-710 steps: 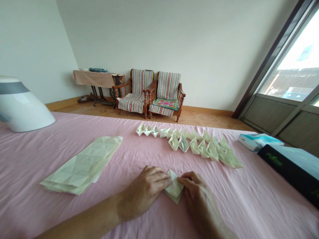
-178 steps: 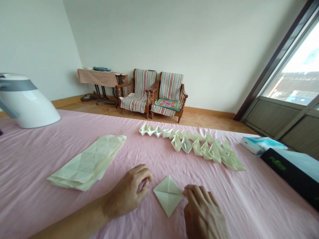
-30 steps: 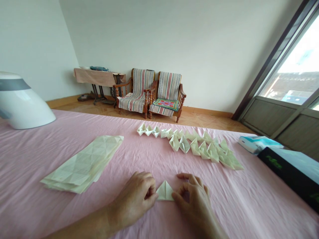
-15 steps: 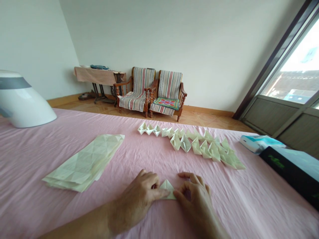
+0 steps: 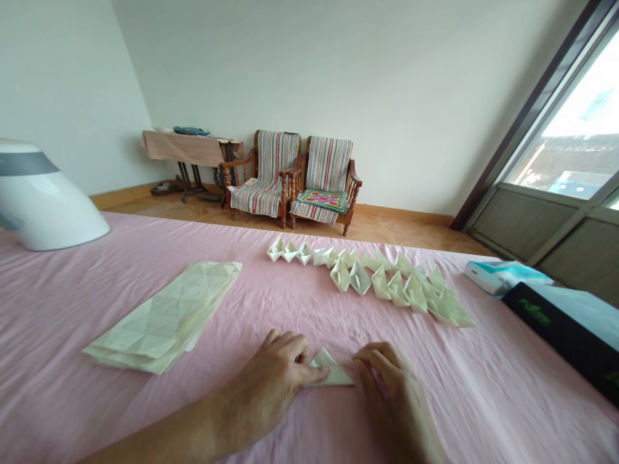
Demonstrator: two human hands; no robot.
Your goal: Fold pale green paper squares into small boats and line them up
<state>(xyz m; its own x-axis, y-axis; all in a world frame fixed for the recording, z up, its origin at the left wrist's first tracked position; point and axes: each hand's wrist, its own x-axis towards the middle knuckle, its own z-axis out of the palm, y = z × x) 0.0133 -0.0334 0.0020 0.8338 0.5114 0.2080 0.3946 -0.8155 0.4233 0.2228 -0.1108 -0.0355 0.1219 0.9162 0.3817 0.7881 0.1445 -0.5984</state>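
Note:
A small cream paper triangle (image 5: 331, 372) lies flat on the pink cloth (image 5: 435, 399) near the front edge. My left hand (image 5: 278, 379) pins its left half, thumb and fingers pressed down on the paper. My right hand (image 5: 387, 386) rests at the paper's right corner with its fingers curled and pressed on the edge. Beyond them a row of several folded paper boats (image 5: 382, 280) runs across the cloth. A stack of creased flat sheets (image 5: 167, 316) lies to the left of my left hand.
A white and grey appliance (image 5: 43, 196) sits at the far left. A teal and white box (image 5: 503, 276) and a black box (image 5: 565, 328) lie on the right. Two striped wooden chairs (image 5: 302, 183) and a small table (image 5: 191, 151) stand by the far wall.
The paper went from an open diamond to a small folded triangle. In the last second my left thumb slid onto it and my right hand moved to its right corner.

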